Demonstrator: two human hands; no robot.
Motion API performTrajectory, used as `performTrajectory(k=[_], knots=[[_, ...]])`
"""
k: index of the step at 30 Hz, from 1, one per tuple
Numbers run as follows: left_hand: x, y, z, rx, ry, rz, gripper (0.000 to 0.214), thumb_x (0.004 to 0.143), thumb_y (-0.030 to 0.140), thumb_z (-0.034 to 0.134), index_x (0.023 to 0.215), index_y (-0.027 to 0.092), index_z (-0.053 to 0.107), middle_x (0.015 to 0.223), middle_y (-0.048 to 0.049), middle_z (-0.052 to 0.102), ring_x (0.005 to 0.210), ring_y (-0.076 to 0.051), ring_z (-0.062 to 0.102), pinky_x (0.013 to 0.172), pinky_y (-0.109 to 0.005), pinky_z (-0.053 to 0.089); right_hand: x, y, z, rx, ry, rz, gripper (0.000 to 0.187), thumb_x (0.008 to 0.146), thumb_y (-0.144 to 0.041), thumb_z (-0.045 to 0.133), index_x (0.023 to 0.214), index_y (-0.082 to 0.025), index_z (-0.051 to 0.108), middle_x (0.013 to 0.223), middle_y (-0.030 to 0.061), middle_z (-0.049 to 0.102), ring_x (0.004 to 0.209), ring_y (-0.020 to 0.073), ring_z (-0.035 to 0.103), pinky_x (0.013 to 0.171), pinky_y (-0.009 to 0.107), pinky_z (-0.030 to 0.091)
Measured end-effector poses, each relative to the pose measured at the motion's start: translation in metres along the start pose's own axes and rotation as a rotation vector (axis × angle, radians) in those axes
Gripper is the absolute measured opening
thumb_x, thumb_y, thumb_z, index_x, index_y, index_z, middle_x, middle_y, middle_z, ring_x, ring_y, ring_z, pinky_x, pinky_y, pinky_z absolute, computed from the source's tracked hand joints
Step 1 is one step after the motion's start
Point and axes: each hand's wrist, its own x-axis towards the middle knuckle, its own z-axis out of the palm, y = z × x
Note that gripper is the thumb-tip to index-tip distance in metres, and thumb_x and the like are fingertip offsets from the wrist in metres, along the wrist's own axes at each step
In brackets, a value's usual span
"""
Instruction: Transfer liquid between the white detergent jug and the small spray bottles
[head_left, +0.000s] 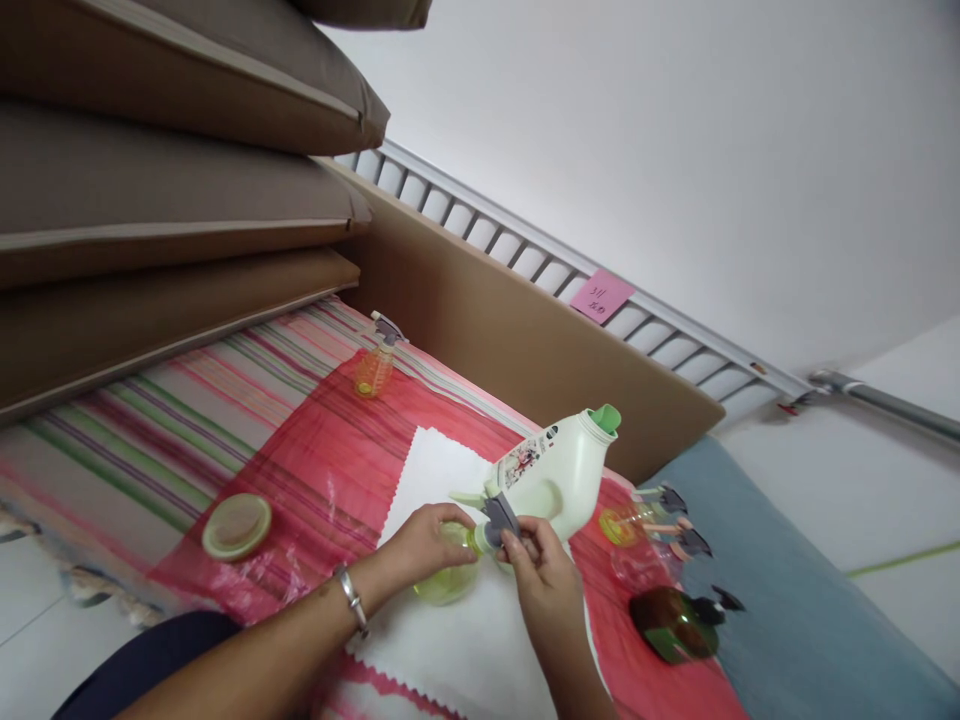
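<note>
My left hand [424,548] is wrapped round a small yellow-green spray bottle [448,580] that stands on a white cloth [465,640]. My right hand [540,560] pinches the bottle's grey trigger spray head [497,517] at the neck. Just behind the hands stands a white jug [559,470] with a green cap and a printed label. A silver bracelet sits on my left wrist.
An orange spray bottle [376,365] stands further back on the red striped cloth [315,470]. A round green lid [237,525] lies at the left. Several more spray bottles [660,560] lie at the right, one dark green. Brown cushions [150,200] are stacked at the left, with a cardboard panel [525,340] behind.
</note>
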Motion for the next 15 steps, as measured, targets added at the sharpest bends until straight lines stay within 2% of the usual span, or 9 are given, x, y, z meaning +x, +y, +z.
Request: performTrajectory(k=[6, 9, 12, 15], knots=[[0.0011, -0.0031, 0.0008, 0.003, 0.017, -0.005, 0.035, 0.054, 0.025, 0.073, 0.088, 0.018, 0.069, 0.094, -0.0016, 0.069, 0.096, -0.024, 0.058, 0.087, -0.032, 0.042, -0.0005, -0.0064, 0.0051, -0.043, -0.027, -0.026, 0.023, 0.080, -0.045, 0.051, 0.081, -0.022, 0.052, 0.069, 0.0015, 0.068, 0.061, 0.0215, 0.065, 0.062, 0.031, 0.049], [0.0007, -0.0035, 0.0010, 0.006, 0.021, -0.005, 0.034, 0.054, 0.023, 0.073, 0.088, 0.017, 0.069, 0.094, -0.0020, 0.069, 0.098, -0.025, 0.058, 0.089, -0.032, 0.042, -0.0028, -0.0023, 0.0074, -0.028, 0.008, -0.039, 0.022, 0.080, -0.044, 0.053, 0.081, -0.022, 0.052, 0.070, 0.0023, 0.069, 0.061, 0.0217, 0.066, 0.061, 0.031, 0.050], [-0.0027, -0.0003, 0.0014, 0.004, 0.019, 0.015, 0.043, 0.053, 0.020, 0.074, 0.096, 0.018, 0.068, 0.101, -0.0035, 0.068, 0.100, -0.024, 0.058, 0.090, -0.031, 0.041, -0.0045, 0.0012, 0.0084, -0.009, 0.018, -0.042, 0.019, 0.080, -0.040, 0.054, 0.082, -0.021, 0.052, 0.068, 0.0016, 0.069, 0.060, 0.0206, 0.066, 0.060, 0.030, 0.050], [-0.0079, 0.0054, 0.0049, -0.004, 0.028, 0.081, 0.053, 0.053, 0.024, 0.078, 0.104, 0.018, 0.065, 0.109, -0.0057, 0.067, 0.103, -0.025, 0.057, 0.092, -0.031, 0.040, -0.0050, 0.0005, 0.0090, -0.042, -0.009, -0.046, 0.018, 0.081, -0.040, 0.052, 0.083, -0.022, 0.052, 0.068, 0.0009, 0.068, 0.063, 0.0201, 0.065, 0.061, 0.029, 0.048]])
